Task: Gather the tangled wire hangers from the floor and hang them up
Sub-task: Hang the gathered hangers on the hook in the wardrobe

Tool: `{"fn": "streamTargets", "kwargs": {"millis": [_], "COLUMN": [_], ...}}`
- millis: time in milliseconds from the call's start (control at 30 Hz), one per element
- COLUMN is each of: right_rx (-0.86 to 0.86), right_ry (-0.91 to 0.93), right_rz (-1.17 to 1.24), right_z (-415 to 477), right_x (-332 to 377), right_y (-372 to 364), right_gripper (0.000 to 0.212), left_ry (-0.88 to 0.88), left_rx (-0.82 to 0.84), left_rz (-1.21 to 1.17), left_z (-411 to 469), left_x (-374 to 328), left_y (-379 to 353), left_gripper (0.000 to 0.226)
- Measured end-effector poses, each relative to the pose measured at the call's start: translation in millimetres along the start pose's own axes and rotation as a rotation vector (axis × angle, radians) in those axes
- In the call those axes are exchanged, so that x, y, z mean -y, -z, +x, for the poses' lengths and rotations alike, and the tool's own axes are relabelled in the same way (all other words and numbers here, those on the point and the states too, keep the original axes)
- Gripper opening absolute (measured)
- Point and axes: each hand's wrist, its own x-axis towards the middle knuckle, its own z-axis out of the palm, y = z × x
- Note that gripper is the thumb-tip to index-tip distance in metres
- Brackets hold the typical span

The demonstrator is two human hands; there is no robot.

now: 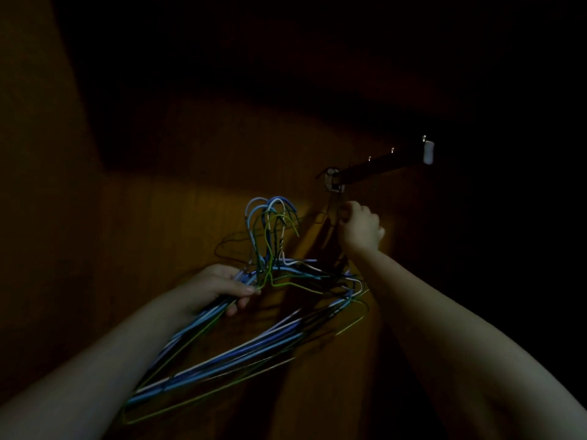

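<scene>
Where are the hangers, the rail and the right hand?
hangers (244,346): head view, on the bundled blue bottom bars.
rail (381,163): head view, middle of the dark bar.
right hand (360,228): head view, back of the hand.

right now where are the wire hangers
The blue, white and green wire hangers are head-view lower centre, gripped by the left hand, below-left of the dark rail.

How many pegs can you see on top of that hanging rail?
3. One peg by the white end cap of the rail, one midway, one nearer the wall bracket. The dark may hide more.
</scene>
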Motion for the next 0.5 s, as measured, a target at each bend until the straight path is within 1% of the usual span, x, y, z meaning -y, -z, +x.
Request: {"fn": "streamTargets", "kwargs": {"millis": [33, 100, 167, 233, 367, 500], "right_rx": [-0.038, -0.058, -0.033, 0.020, 0.074, 0.046], "right_ry": [-0.008, -0.026, 0.000, 0.059, 0.198, 0.294], "right_rz": [0.066, 0.186, 0.278, 0.353, 0.419, 0.444], "right_z": [-5, -29, -55, -84, -136, -161], "right_x": [2, 7, 7, 5, -4, -8], "right_y": [-1, -1, -4, -6, -10, -3], "right_gripper": [0.037, 0.030, 0.025, 0.022, 0.019, 0.026], "left_ry": [-0.006, 0.007, 0.035, 0.054, 0.054, 0.077], "left_rx": [-0.010, -0.030, -0.040, -0.032, -0.015, 0.005], "left_rz": [-0.007, 0.003, 0.026, 0.035, 0.018, 0.008], "left_z": [-3, -7, -10, -13, -20, -25], "left_x": [-2, -3, -1, -1, 3, 10], "left_y": [-4, -12, -17, -22, -33, -45], "left_gripper": [0.009, 0.006, 0.016, 0.018, 0.002, 0.008]}}
